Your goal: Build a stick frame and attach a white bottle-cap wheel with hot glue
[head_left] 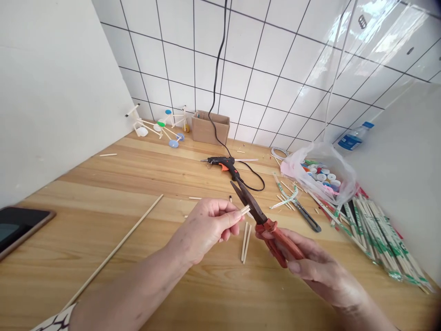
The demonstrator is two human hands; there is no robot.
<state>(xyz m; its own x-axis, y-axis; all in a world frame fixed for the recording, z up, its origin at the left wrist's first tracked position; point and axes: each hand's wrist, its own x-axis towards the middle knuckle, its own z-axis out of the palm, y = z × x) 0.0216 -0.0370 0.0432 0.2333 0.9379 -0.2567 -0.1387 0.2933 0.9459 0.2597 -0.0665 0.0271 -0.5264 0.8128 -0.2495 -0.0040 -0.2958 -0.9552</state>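
Two bare hands hover over a wooden tabletop (113, 184). The left hand (203, 227) pinches a few short wooden sticks (244, 211) narrowly between thumb and fingertips (232, 217), just beside the long-nosed pliers (260, 216). The right hand (310, 259) curls around the pliers' red handles, though I can't tell whether the jaws are parted. Two loose sticks (245, 241) lie below, and a hot glue gun (222, 162) sits farther off.

Red-handled steel pliers (257, 210): dark metal, glossy plastic grips.
Short wooden sticks (245, 210): pale, matt.
Pine table (103, 193): smooth, satin.
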